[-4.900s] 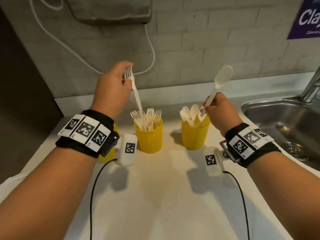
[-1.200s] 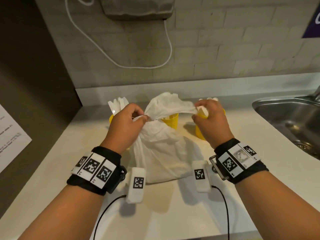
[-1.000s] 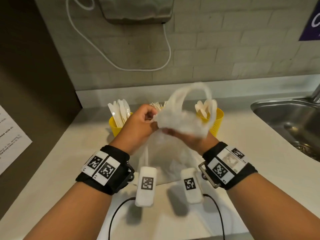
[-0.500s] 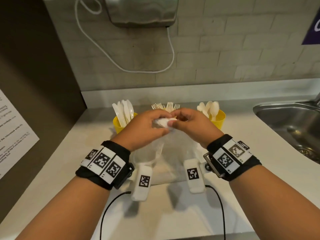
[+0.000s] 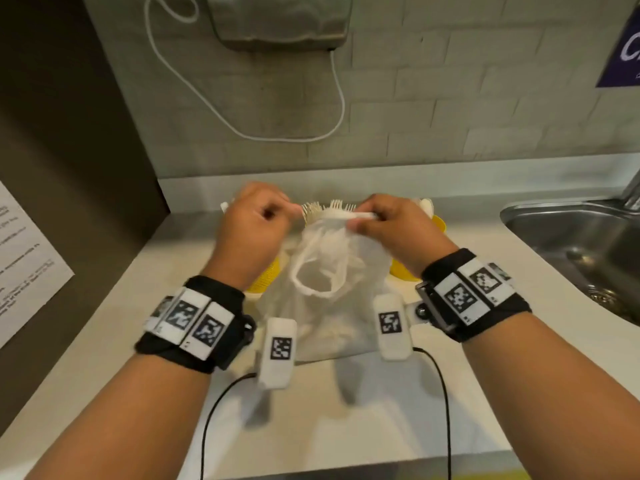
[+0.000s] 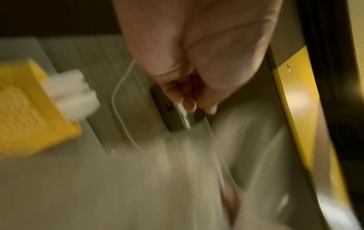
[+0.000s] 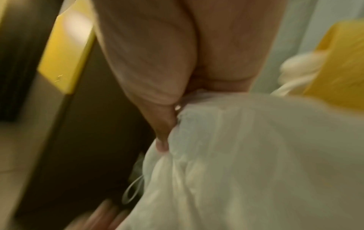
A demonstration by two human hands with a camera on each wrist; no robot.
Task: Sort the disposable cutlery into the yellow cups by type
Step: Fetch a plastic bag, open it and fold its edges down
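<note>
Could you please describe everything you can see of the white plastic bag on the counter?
The thin, translucent white plastic bag stands crumpled on the pale countertop, in front of the yellow cups. Its top is gathered into a twisted strip pulled taut between the left hand and right hand, each gripping one end. A loop handle hangs loose below. Its contents cannot be seen.

Only a white "C" reads on the purple wall sign (image 5: 623,46); the paper sheet's (image 5: 24,265) print is illegible.
</note>
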